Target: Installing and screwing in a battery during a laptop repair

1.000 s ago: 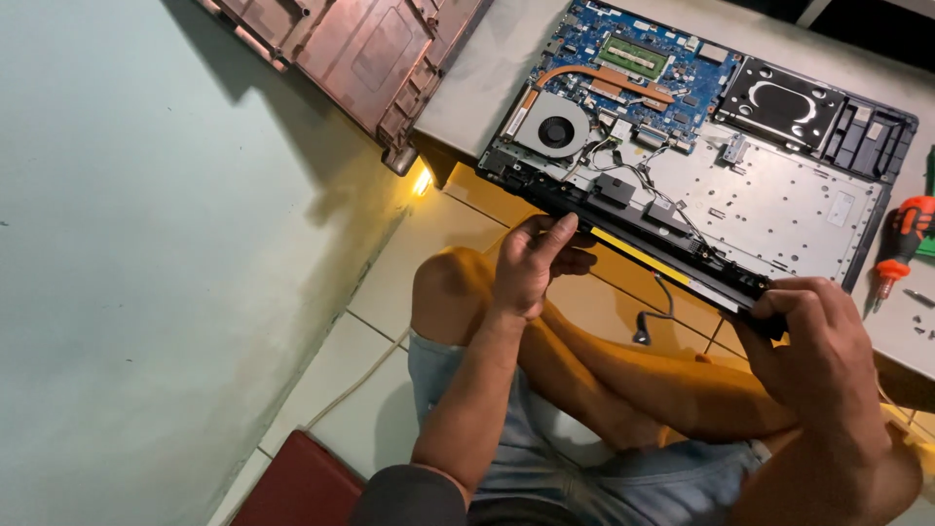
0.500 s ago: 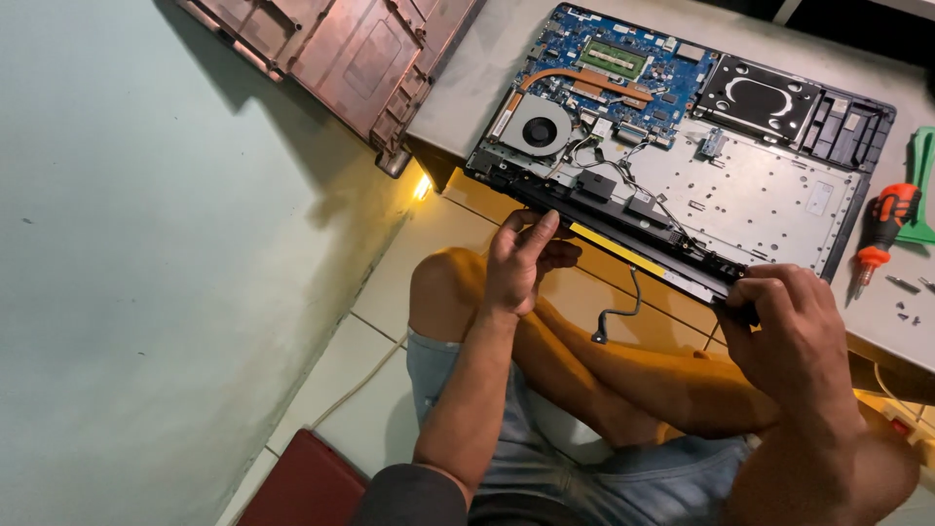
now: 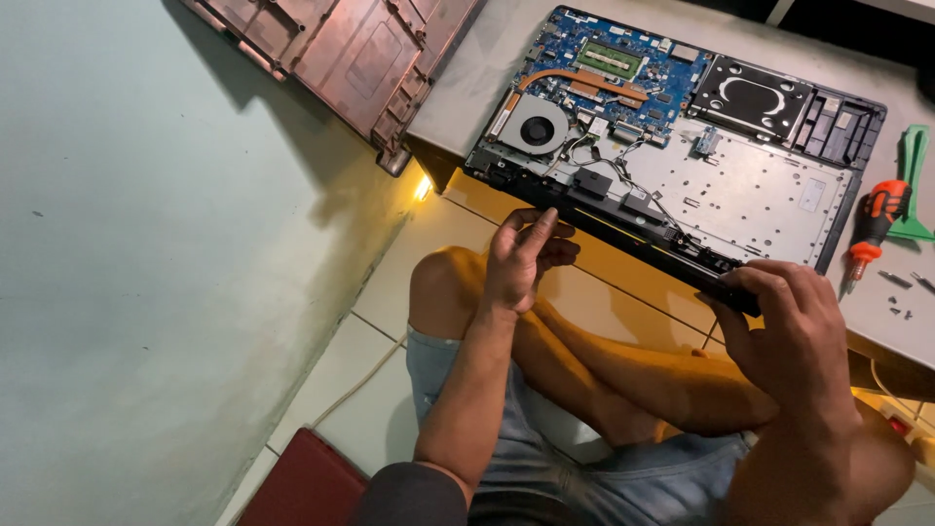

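While my right hand [image 3: 789,326] keeps its grip on the long black battery [image 3: 623,229] beside the opened laptop [image 3: 682,146], my left hand [image 3: 521,253] has loosened, fingers half open against its near end.

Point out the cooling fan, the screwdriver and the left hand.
cooling fan [image 3: 537,130], head view, on its round hub.
screwdriver [image 3: 879,209], head view, on its orange-and-black handle.
left hand [image 3: 521,255], head view, on its back.

A dim scene is lit from above; a warm glow [image 3: 423,187] is seen under the bench [image 3: 467,88], and hard shadows are cast on the left wall [image 3: 146,244].
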